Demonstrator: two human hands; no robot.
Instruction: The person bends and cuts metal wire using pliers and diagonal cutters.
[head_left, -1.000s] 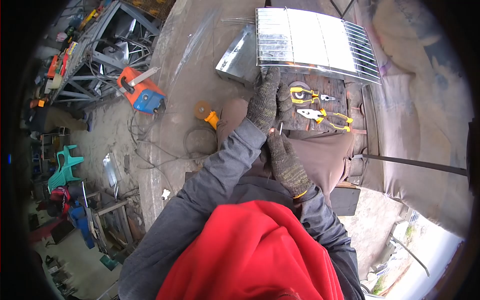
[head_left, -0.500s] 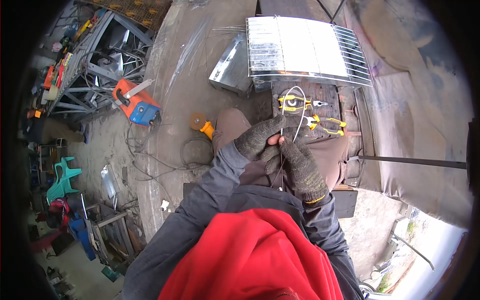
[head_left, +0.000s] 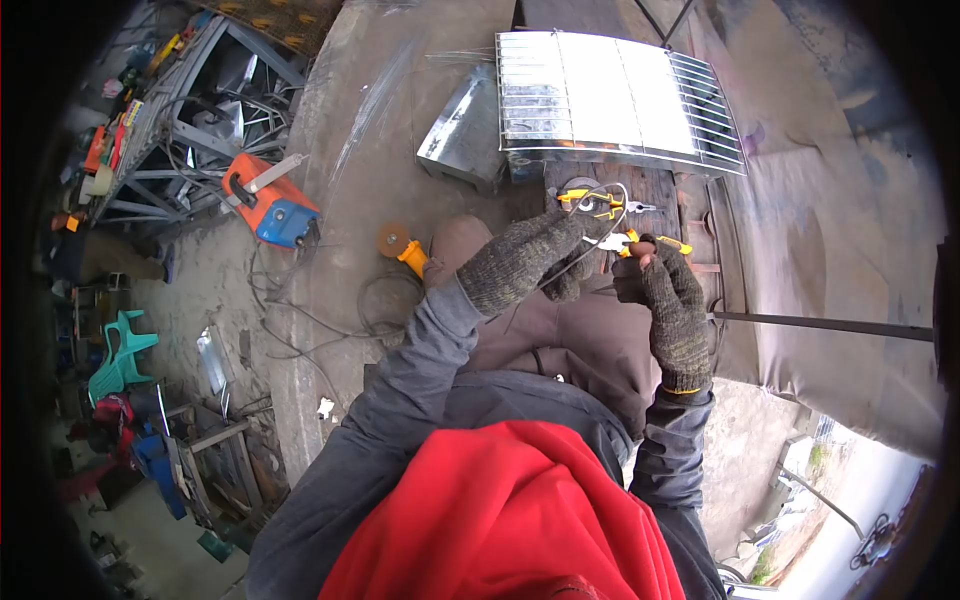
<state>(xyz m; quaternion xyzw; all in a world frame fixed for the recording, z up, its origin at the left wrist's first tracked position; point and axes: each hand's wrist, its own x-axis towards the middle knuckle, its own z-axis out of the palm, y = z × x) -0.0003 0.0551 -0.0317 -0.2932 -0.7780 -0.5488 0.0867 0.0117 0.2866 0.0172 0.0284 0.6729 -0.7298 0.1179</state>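
In the head view, my left hand (head_left: 530,255), in a dark knitted glove, is closed on a thin bent wire (head_left: 626,205). The wire's loop rises past the fingers and its tail runs down toward my lap. To the right, my right hand (head_left: 665,290), gloved with bare fingertips, closes over the handles of yellow-and-black pliers (head_left: 632,240). Their jaws point left, near the wire, and part of the handles is hidden under the fingers. A second pair of yellow-handled pliers (head_left: 590,201) lies just beyond, on a dark wooden block (head_left: 660,185).
Ahead stands a wire rack with a bright sheet (head_left: 620,95), beside a sheet-metal box (head_left: 462,130). An angle grinder (head_left: 405,250) lies left of my knee, its cable on the floor. Farther left are an orange-and-blue machine (head_left: 270,205) and a green plastic chair (head_left: 122,355).
My right hand has left the wire and moved right and forward onto the nearer pliers. My left hand has shifted slightly forward with the wire, whose loop now leans right.
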